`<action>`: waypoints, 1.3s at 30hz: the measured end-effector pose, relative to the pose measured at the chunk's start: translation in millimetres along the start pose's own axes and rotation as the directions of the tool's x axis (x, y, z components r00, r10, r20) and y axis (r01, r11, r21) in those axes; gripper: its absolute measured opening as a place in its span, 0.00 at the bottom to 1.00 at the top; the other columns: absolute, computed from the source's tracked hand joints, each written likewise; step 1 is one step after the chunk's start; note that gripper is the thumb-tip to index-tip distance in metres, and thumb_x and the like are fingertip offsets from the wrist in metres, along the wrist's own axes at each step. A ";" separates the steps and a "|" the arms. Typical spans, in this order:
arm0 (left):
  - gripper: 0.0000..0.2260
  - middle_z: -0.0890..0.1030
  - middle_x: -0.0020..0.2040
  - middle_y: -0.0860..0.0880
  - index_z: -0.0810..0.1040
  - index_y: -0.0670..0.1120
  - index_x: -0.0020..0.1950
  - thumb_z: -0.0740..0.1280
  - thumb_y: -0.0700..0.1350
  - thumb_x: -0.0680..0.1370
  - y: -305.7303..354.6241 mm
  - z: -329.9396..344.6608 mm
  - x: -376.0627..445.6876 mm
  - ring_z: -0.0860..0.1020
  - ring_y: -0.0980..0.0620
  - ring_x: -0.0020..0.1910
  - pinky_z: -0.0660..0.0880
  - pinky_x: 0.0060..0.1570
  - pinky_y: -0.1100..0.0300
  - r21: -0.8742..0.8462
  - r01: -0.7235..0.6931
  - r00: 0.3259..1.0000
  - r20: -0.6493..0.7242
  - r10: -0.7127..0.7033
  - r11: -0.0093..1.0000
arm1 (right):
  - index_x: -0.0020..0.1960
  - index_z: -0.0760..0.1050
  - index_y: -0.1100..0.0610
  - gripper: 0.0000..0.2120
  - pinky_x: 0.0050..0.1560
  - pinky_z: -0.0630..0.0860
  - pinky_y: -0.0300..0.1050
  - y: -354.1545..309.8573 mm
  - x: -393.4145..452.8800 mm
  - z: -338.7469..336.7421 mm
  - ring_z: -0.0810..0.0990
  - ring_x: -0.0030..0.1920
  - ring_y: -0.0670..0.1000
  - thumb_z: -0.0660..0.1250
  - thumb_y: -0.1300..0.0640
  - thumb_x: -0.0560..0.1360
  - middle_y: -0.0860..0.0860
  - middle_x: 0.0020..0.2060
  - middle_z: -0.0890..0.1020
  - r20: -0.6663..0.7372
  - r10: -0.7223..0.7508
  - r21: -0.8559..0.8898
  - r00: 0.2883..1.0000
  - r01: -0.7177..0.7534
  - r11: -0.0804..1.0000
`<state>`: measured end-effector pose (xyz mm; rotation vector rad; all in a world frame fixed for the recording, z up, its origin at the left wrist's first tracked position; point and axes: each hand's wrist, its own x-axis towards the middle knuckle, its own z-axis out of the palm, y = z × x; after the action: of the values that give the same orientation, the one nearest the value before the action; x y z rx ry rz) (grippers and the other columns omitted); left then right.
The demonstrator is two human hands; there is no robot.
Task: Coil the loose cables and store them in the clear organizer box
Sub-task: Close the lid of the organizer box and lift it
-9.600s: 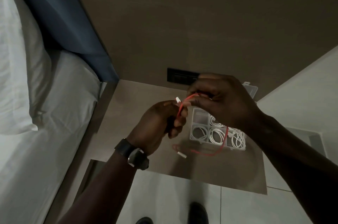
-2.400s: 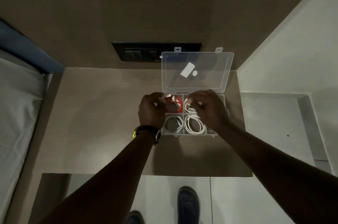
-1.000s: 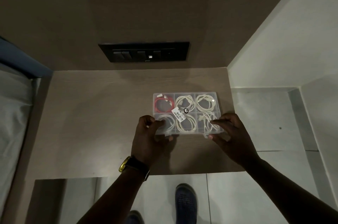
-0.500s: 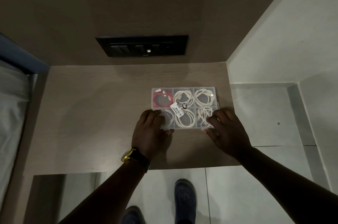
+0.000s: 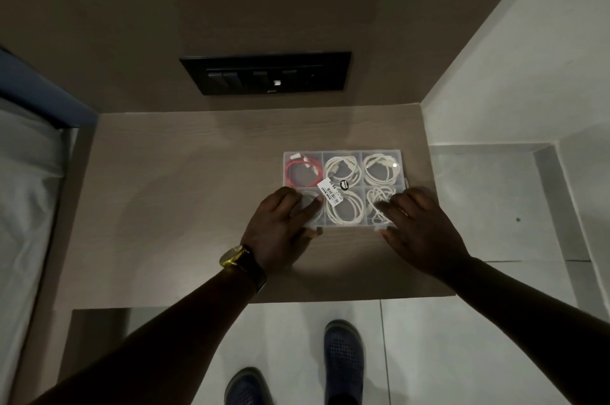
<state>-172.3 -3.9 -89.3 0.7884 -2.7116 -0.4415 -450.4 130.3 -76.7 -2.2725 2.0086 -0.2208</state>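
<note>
The clear organizer box lies on the wooden bedside shelf with its lid down. A coiled red cable fills the far left compartment; coiled white cables fill the others. A price label sits on the lid. My left hand presses flat on the box's near left corner, thumb at the front edge. My right hand presses on the near right corner, thumb by the front latch.
A black switch panel is on the wall behind the shelf. A bed with white sheets lies at the left. A white wall stands at the right. Tiled floor and my shoes are below the shelf's front edge.
The red cable was coiled and put into the box, and the lid was lowered. Over the last second both hands moved onto the box's near corners and pressed down.
</note>
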 end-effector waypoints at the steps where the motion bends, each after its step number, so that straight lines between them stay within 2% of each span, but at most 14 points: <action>1: 0.24 0.78 0.58 0.42 0.72 0.48 0.70 0.68 0.54 0.76 -2.5 3.2 -1.2 0.74 0.40 0.60 0.73 0.59 0.46 0.027 -0.008 1.000 0.007 0.008 1.000 | 0.65 0.75 0.59 0.21 0.60 0.74 0.59 0.9 -0.8 2.1 0.76 0.59 0.61 0.65 0.49 0.77 0.57 0.57 0.81 0.005 -0.010 -0.019 1.000 0.011 1.000; 5: 0.24 0.76 0.60 0.43 0.71 0.51 0.71 0.67 0.56 0.77 -7.1 10.6 0.3 0.73 0.40 0.63 0.73 0.59 0.46 0.045 0.005 1.000 0.008 -0.006 0.999 | 0.66 0.75 0.59 0.21 0.60 0.75 0.59 3.3 -0.3 2.4 0.77 0.59 0.62 0.65 0.49 0.77 0.58 0.58 0.81 0.022 -0.024 -0.047 0.999 0.025 0.999; 12: 0.23 0.76 0.60 0.40 0.72 0.51 0.71 0.67 0.52 0.76 -9.4 6.5 -0.9 0.72 0.40 0.62 0.72 0.60 0.48 -0.030 0.019 1.000 0.004 -0.018 0.999 | 0.67 0.74 0.58 0.21 0.61 0.73 0.59 6.2 -2.8 6.8 0.77 0.60 0.62 0.65 0.49 0.77 0.58 0.58 0.81 0.008 -0.025 -0.025 1.000 0.026 0.999; 17: 0.23 0.76 0.60 0.39 0.72 0.50 0.71 0.67 0.51 0.77 -8.8 10.2 -4.0 0.72 0.39 0.63 0.71 0.62 0.47 -0.027 0.007 0.999 -0.038 -0.008 1.000 | 0.64 0.75 0.59 0.20 0.60 0.74 0.58 7.5 4.9 12.7 0.77 0.58 0.63 0.66 0.51 0.76 0.58 0.57 0.81 0.017 -0.041 -0.100 0.999 0.042 0.994; 22: 0.23 0.78 0.57 0.40 0.73 0.49 0.70 0.70 0.48 0.74 -8.4 6.2 2.1 0.73 0.40 0.59 0.72 0.59 0.49 -0.006 -0.006 0.998 -0.063 0.005 1.000 | 0.63 0.74 0.57 0.19 0.58 0.73 0.56 5.4 11.8 10.7 0.75 0.59 0.61 0.68 0.51 0.74 0.55 0.55 0.80 -0.025 0.018 -0.066 1.000 -0.019 0.998; 25: 0.23 0.77 0.57 0.41 0.73 0.48 0.70 0.68 0.48 0.75 -3.3 6.4 1.7 0.74 0.39 0.58 0.72 0.58 0.48 -0.016 0.018 0.998 -0.058 -0.019 1.000 | 0.63 0.75 0.56 0.18 0.58 0.72 0.54 2.6 10.3 9.2 0.73 0.59 0.59 0.66 0.50 0.75 0.54 0.54 0.79 -0.056 0.044 -0.034 0.997 -0.046 0.998; 28: 0.23 0.76 0.59 0.42 0.69 0.48 0.72 0.64 0.52 0.78 -0.6 13.5 2.8 0.73 0.39 0.60 0.71 0.60 0.45 0.043 0.050 0.998 -0.040 -0.048 0.998 | 0.63 0.75 0.55 0.18 0.58 0.73 0.55 -0.1 14.5 11.9 0.74 0.60 0.60 0.67 0.50 0.74 0.54 0.54 0.80 -0.045 0.093 -0.011 0.995 -0.093 0.996; 31: 0.24 0.77 0.59 0.41 0.69 0.47 0.72 0.65 0.52 0.77 2.9 11.9 7.1 0.73 0.38 0.60 0.71 0.59 0.44 0.076 0.084 0.996 -0.013 -0.084 0.994 | 0.62 0.75 0.53 0.20 0.57 0.75 0.55 2.3 25.5 5.9 0.73 0.61 0.59 0.69 0.48 0.72 0.53 0.55 0.80 -0.014 0.132 0.035 0.991 -0.132 0.991; 34: 0.21 0.77 0.54 0.41 0.75 0.46 0.67 0.68 0.48 0.74 8.5 -5.3 16.1 0.73 0.42 0.56 0.73 0.55 0.50 -0.056 0.102 0.993 -0.050 -0.105 0.993 | 0.62 0.78 0.52 0.22 0.61 0.73 0.54 4.6 24.0 -5.0 0.70 0.64 0.58 0.74 0.46 0.70 0.55 0.60 0.78 -0.015 0.193 0.196 0.981 -0.186 0.963; 36: 0.19 0.77 0.52 0.42 0.81 0.45 0.61 0.70 0.47 0.70 7.1 -16.8 17.2 0.72 0.46 0.54 0.70 0.56 0.57 -0.218 0.099 0.987 -0.103 -0.123 0.971 | 0.61 0.81 0.51 0.18 0.63 0.69 0.51 -2.3 18.4 -6.1 0.69 0.66 0.58 0.73 0.49 0.72 0.57 0.62 0.76 -0.089 0.292 0.296 0.952 -0.254 0.921; 37: 0.17 0.76 0.53 0.44 0.82 0.46 0.57 0.70 0.48 0.69 5.7 -20.3 15.8 0.72 0.51 0.54 0.70 0.57 0.61 -0.330 0.144 0.973 -0.125 -0.195 0.933 | 0.60 0.81 0.51 0.14 0.63 0.69 0.50 -7.4 17.6 -5.4 0.70 0.66 0.58 0.71 0.53 0.75 0.57 0.62 0.75 -0.120 0.354 0.345 0.928 -0.295 0.891; 38: 0.15 0.74 0.55 0.47 0.82 0.48 0.56 0.70 0.47 0.70 5.0 -22.7 13.6 0.73 0.54 0.55 0.70 0.59 0.63 -0.454 0.243 0.939 -0.110 -0.325 0.857 | 0.60 0.82 0.52 0.13 0.62 0.70 0.49 -12.0 17.5 -4.5 0.71 0.64 0.58 0.69 0.58 0.76 0.57 0.61 0.75 -0.123 0.429 0.421 0.895 -0.344 0.839; 39: 0.13 0.73 0.56 0.47 0.81 0.51 0.56 0.68 0.45 0.71 4.7 -22.8 11.0 0.74 0.55 0.56 0.72 0.60 0.61 -0.567 0.363 0.879 -0.055 -0.473 0.740 | 0.59 0.82 0.54 0.13 0.60 0.73 0.49 -15.4 18.2 -4.1 0.74 0.62 0.57 0.68 0.64 0.76 0.55 0.59 0.75 -0.095 0.511 0.523 0.854 -0.393 0.756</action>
<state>-175.5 -11.0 -64.7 1.1887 -2.0322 -1.1114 -433.8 114.2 -69.2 -1.4526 2.2180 -0.8724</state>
